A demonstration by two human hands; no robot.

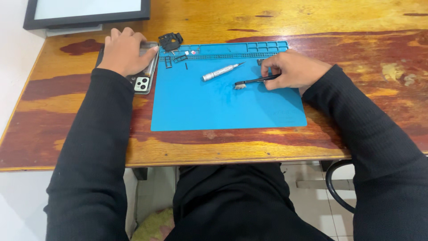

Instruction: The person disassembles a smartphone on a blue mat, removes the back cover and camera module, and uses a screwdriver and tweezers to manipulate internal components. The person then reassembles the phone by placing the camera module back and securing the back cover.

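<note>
My left hand (124, 50) rests palm down on a phone (143, 80) lying at the left edge of the blue work mat (223, 107); the phone's camera cluster shows below my wrist. My right hand (292, 69) pinches the handle of a small black brush (255, 81), whose pale bristle tip touches the mat. A silver precision screwdriver (220, 71) lies loose on the mat between the two hands. Both arms wear black sleeves.
A black plastic part (170, 41) sits at the mat's top left corner, with small parts (178, 58) and screws in the mat's tray row. A black-framed screen (84, 11) stands at the back left. The wooden table's (356, 27) front edge is near my lap.
</note>
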